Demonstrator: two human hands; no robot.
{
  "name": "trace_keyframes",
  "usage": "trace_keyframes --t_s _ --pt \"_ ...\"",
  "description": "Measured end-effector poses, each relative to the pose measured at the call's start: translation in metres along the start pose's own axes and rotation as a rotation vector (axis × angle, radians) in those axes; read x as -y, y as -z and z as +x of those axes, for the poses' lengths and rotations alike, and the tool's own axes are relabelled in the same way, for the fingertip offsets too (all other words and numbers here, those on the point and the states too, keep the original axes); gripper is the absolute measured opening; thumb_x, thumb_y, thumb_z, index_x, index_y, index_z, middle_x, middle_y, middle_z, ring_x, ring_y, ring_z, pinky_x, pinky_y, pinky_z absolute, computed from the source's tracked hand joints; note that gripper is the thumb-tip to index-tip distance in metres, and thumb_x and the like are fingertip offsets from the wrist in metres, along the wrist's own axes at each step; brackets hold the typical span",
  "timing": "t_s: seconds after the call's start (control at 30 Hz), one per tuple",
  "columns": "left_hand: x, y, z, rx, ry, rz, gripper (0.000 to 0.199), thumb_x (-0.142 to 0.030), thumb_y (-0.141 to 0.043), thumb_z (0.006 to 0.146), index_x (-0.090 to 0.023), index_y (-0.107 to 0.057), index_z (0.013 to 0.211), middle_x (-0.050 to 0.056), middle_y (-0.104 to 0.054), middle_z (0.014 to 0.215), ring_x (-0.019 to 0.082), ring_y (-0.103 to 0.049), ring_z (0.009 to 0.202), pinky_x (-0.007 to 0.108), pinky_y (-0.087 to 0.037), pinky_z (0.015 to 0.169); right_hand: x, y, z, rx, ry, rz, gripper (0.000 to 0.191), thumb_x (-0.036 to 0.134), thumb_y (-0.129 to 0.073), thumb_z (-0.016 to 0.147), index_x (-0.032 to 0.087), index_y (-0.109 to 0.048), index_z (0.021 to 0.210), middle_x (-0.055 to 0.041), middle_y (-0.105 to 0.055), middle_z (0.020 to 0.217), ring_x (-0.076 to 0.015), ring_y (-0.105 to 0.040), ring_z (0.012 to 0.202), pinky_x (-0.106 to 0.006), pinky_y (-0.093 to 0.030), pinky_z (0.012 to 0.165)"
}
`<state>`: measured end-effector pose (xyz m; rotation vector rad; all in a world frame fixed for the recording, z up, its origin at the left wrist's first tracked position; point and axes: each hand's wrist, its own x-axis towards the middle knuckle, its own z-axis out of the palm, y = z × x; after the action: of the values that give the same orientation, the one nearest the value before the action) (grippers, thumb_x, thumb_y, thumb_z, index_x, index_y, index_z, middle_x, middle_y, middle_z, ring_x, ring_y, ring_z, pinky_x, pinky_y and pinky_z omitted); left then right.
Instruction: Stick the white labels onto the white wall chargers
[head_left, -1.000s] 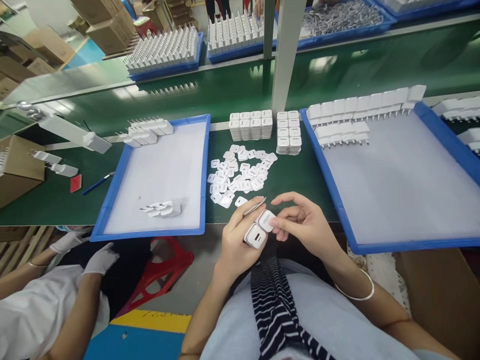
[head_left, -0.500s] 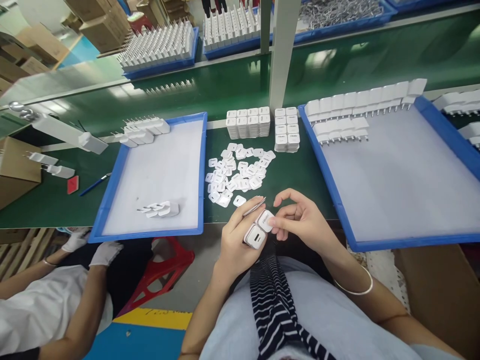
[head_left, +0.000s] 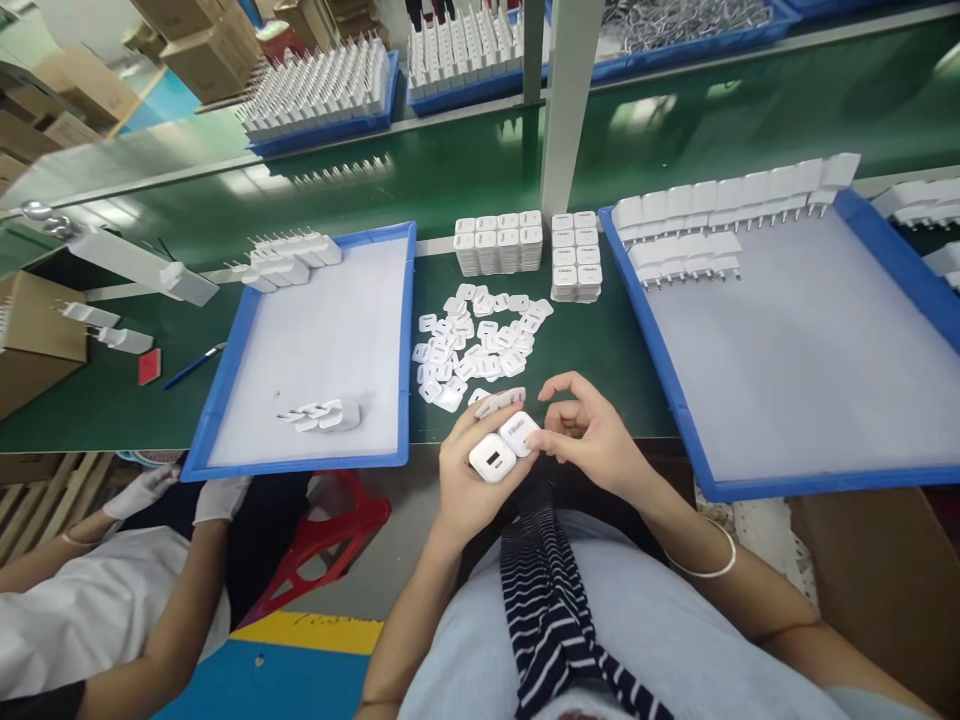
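Observation:
My left hand [head_left: 466, 478] is closed around two white chargers side by side; the nearer charger [head_left: 492, 458] shows a dark port slot, and the other [head_left: 517, 434] has a printed face. Some thin white plates [head_left: 501, 402] are held between its upper fingers. My right hand [head_left: 592, 436] rests its thumb on the printed charger's edge, its index finger raised apart from the thumb. Beyond the hands lies a loose heap of white plates [head_left: 489, 366] on the green table. Behind it stand neat stacks of white plates [head_left: 498, 254] and a second group of stacks [head_left: 576, 280].
A blue-rimmed tray [head_left: 406, 350] with several plug chargers is at left, another tray [head_left: 667, 400] with rows of chargers at right. A co-worker's gloved hands [head_left: 222, 498] are at lower left, near a red stool [head_left: 330, 540]. A post [head_left: 564, 120] rises behind the stacks.
My left hand has tilted the chargers, so their end faces point more upward, and they sit slightly further left. The thin plates between its fingers now show their faces. The co-worker's gloved hands have shifted.

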<state>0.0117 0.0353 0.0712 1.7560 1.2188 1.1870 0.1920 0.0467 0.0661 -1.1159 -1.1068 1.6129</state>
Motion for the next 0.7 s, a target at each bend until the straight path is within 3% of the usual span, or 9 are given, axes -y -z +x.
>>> trace_keyframes --t_s 0.1,0.17,0.27,0.37,0.57,0.7 --pt "0.003 0.007 0.001 0.076 0.116 -0.129 0.044 -0.029 -0.089 0.071 -0.022 -0.078 0.113 0.009 -0.077 0.109 0.025 -0.072 0.102 0.044 -0.057 0.100 -0.003 0.003 0.005 0.068 0.083 0.084 0.040 0.052 -0.076 0.086 0.022 -0.057 0.106 0.0071 -0.058 0.062 -0.0096 -0.049 0.052 -0.022 -0.041 0.051" --pt "0.006 0.011 0.000 0.109 0.171 -0.235 0.048 -0.036 -0.091 0.069 -0.022 -0.079 0.113 0.009 -0.077 0.104 0.025 -0.072 0.097 0.045 -0.057 0.099 -0.001 0.006 0.008 0.059 0.106 0.099 0.034 0.052 -0.070 0.090 0.022 -0.061 0.103 0.0061 -0.056 0.063 -0.0101 -0.049 0.054 -0.023 -0.042 0.053" --pt "0.012 0.012 -0.002 0.133 0.261 -0.399 0.054 -0.041 -0.092 0.066 -0.021 -0.079 0.114 0.010 -0.074 0.104 0.027 -0.071 0.096 0.045 -0.059 0.093 0.001 0.007 0.012 0.045 0.087 0.072 0.028 0.043 -0.081 0.082 0.022 -0.067 0.095 0.0055 -0.054 0.065 -0.0098 -0.048 0.055 -0.023 -0.042 0.051" --pt "0.017 0.010 -0.004 0.158 0.305 -0.483 0.053 -0.039 -0.093 0.065 -0.022 -0.079 0.113 0.010 -0.074 0.108 0.029 -0.071 0.101 0.047 -0.057 0.097 0.000 0.006 0.014 0.011 0.091 0.064 0.025 0.038 -0.084 0.077 0.021 -0.071 0.088 0.0036 -0.057 0.068 -0.0105 -0.050 0.057 -0.024 -0.042 0.048" --pt "0.008 0.006 -0.001 0.152 0.289 -0.348 0.048 -0.032 -0.091 0.068 -0.023 -0.079 0.113 0.010 -0.076 0.107 0.027 -0.072 0.100 0.044 -0.058 0.094 0.001 0.009 0.010 -0.201 0.239 -0.170 0.013 0.034 -0.076 0.086 0.021 -0.072 0.086 -0.0037 -0.067 0.088 -0.0166 -0.062 0.078 -0.026 -0.048 0.057" --pt "0.001 0.005 0.004 0.198 0.196 -0.205 0.041 -0.023 -0.088 0.071 -0.023 -0.079 0.111 0.008 -0.080 0.106 0.025 -0.072 0.102 0.051 -0.050 0.109 0.006 0.014 0.007 -0.129 0.241 -0.268 0.010 0.032 -0.062 0.098 0.022 -0.062 0.098 -0.0003 -0.068 0.080 -0.0137 -0.062 0.067 -0.027 -0.051 0.059"
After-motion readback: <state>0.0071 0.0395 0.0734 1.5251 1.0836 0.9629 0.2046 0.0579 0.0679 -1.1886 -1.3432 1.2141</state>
